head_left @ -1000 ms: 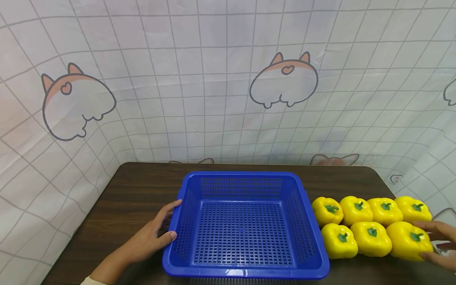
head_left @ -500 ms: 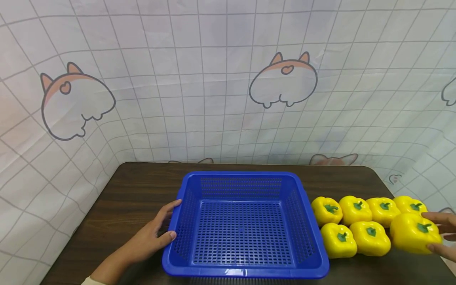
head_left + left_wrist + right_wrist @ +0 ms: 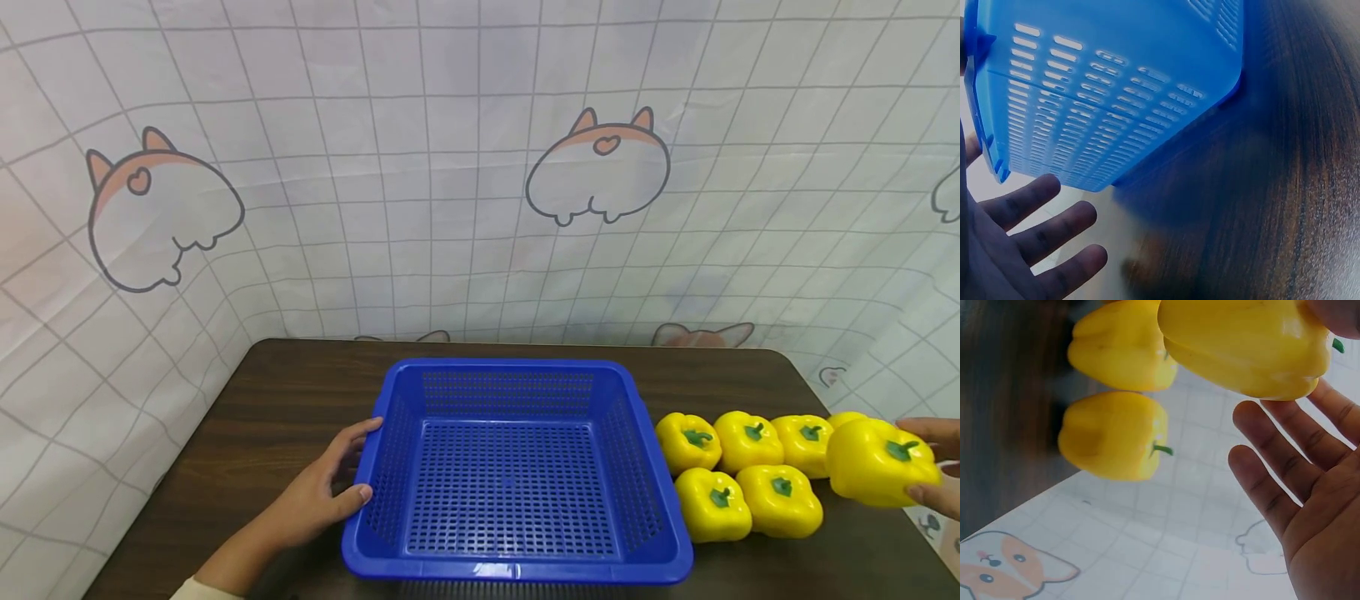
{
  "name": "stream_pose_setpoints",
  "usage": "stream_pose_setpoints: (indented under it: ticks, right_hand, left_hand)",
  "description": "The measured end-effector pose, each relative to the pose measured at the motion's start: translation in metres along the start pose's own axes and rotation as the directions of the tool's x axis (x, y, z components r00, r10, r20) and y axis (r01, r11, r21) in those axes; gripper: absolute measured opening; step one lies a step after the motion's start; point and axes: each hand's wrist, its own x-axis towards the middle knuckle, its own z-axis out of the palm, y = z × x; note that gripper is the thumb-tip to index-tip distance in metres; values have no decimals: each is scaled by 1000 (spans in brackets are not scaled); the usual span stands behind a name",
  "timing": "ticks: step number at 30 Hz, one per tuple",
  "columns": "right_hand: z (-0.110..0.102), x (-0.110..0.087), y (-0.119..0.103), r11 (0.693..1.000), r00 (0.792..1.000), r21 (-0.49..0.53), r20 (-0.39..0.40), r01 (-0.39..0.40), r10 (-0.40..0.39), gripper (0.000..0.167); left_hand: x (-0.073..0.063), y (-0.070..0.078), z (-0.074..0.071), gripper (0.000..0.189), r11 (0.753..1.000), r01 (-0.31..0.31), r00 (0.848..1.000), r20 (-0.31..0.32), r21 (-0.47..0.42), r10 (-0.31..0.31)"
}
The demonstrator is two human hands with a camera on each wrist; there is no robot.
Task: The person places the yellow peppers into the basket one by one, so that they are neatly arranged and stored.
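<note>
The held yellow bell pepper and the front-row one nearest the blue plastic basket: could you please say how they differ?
The held yellow bell pepper is lifted in the right hand; the front-row yellow bell pepper sits on the dark brown table. The held pepper is away from the blue plastic basket, while the front-row pepper is beside it. Both have green stems.

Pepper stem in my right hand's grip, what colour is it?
Green; the stem shows best in the head view.

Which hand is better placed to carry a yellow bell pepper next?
Likely the right hand: it holds a yellow bell pepper; the left hand touches the blue perforated plastic basket, away from the other peppers.
</note>
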Motion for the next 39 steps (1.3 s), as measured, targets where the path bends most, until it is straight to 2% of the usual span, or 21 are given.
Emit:
stream_pose_setpoints:
  ticks: [1,5,12,19,25,31,39]
  right_hand:
    - [-1,2,0,1000,1000,7,-4,8,-8,116]
    - [-3,9,0,999,999,-1,-4,53,-53,126]
    - [-6,21,-16,997,998,-63,55,47,-44,83]
    - [-9,32,-39,991,992,-91,88,97,-89,81]
    - [-14,42,-73,992,989,-20,79,127,-125,74]
    - [-16,50,-101,989,983,55,112,137,-143,69]
    - [-14,56,-121,989,971,18,190,148,-149,69]
  left_hand:
    - [0,0,0,74,1000,-2,1000,-2,-2,2]
    - [0,-1,1,74,1000,-8,1000,-8,-3,8]
    - [0,-4,3,74,1000,-22,999,-34,9,23]
    - [0,-1,4,73,1000,-28,999,-37,13,28]
    - [-1,1,3,73,999,-22,999,-43,50,24]
    - [-2,-1,3,73,996,-15,998,-51,88,20]
    - [-1,0,2,73,997,-9,999,-42,74,12]
